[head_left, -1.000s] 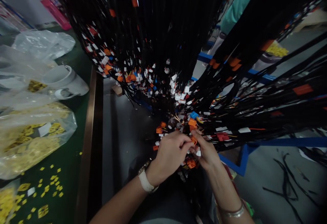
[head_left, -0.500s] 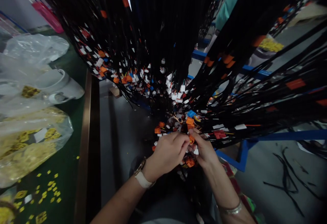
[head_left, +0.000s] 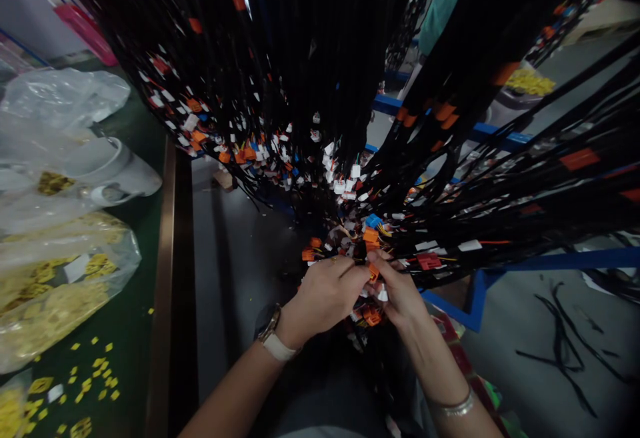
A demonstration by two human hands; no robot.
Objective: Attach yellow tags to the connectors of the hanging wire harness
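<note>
An orange connector sits between the fingertips of both hands at the lower middle. My left hand is closed at its left side, fingers bent inward and their tips partly hidden. From the right, my right hand grips the same connector between thumb and fingers. Just below it, a small white connector shows against the right palm. Around the hands hang black wire harnesses ending in many connectors, among them a blue connector, a red connector and another orange connector beneath.
At left, a green-topped table bears a clear bag of yellow pieces, a tipped white pitcher and scattered yellow bits. A blue frame crosses at right. Black strips lie on the floor.
Both hands stay at the orange connector. The left hand has shifted slightly, its fingers now lying lower over the connector. The whole view has moved a little.
</note>
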